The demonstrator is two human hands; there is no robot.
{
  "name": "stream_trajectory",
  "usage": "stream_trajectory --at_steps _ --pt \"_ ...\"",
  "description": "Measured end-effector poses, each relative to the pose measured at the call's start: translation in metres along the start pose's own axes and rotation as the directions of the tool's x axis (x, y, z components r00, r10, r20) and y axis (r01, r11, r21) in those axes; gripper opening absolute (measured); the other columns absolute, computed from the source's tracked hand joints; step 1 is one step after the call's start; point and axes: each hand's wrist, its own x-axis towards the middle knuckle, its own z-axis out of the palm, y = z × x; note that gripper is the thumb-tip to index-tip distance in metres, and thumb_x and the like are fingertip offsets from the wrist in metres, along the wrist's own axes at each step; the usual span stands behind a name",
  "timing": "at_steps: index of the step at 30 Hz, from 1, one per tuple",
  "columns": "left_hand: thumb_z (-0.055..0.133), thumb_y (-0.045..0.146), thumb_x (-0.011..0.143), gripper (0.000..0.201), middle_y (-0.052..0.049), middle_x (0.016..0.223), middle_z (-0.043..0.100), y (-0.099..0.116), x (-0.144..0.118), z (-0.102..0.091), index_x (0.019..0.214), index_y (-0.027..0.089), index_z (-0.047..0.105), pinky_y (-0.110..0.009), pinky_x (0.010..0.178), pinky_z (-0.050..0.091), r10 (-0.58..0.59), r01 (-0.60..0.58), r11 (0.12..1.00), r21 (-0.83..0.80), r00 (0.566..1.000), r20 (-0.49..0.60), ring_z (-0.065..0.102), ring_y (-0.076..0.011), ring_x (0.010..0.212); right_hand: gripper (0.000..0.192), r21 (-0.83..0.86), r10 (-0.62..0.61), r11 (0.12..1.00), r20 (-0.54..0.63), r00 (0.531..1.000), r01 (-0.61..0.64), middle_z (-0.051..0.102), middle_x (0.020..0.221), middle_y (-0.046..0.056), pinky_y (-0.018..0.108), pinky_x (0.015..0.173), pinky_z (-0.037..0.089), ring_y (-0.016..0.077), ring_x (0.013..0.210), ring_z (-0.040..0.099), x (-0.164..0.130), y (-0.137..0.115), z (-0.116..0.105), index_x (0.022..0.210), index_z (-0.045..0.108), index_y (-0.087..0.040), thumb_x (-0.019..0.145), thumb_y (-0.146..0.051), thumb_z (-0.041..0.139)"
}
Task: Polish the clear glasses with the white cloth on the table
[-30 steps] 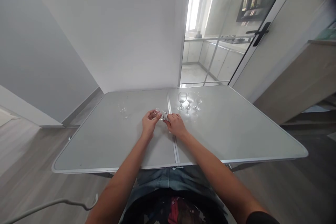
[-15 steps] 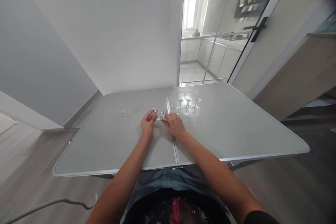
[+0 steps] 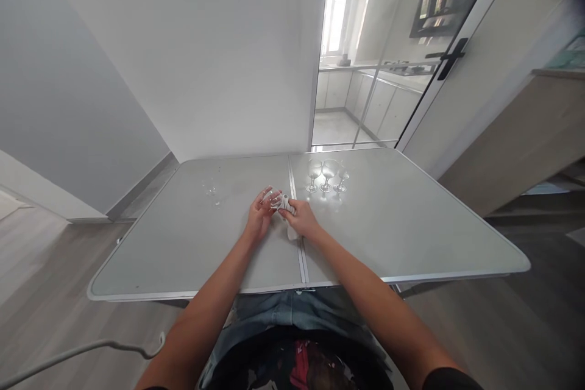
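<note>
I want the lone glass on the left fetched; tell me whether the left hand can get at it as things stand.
Probably not at once: the left hand is closed around a glass. The lone glass stands apart on bare table, nothing between.

Bright daylight pours through the window (image 3: 336,3) far beyond the fingers (image 3: 265,198), glaring off the table (image 3: 411,225) just past them. Shadows are soft; edges bow from wide-angle distortion, corners darken
</note>
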Motion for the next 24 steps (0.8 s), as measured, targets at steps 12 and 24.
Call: stream_trajectory --at_steps 12,24 --pt "0.083 0.050 0.073 0.067 -0.019 0.129 0.066 -0.001 -0.003 0.000 0.127 0.017 0.061 -0.042 0.099 0.049 0.089 -0.089 0.996 0.019 0.996 -0.017 0.068 -0.0267 0.108 0.039 0.325 0.144 0.915 0.294 0.945 -0.240 0.063 0.071 0.005 0.029 0.061 0.041 0.0176 0.063 0.055 -0.001 -0.002 -0.013 0.080 0.064 -0.018 0.079 -0.056 0.066" --pt "0.081 0.058 0.071 0.076 -0.023 0.134 0.062 0.003 -0.006 0.001 0.130 0.016 0.060 -0.041 0.085 0.054 0.049 -0.047 0.998 -0.030 0.998 0.040 0.068 -0.0322 0.109 0.052 0.435 0.060 0.829 0.558 0.828 -0.353 0.063 0.068 0.006 0.030 0.060 0.042 0.0187 0.063 0.058 0.000 0.002 -0.013 0.089 0.066 -0.016 0.086 -0.066 0.052"
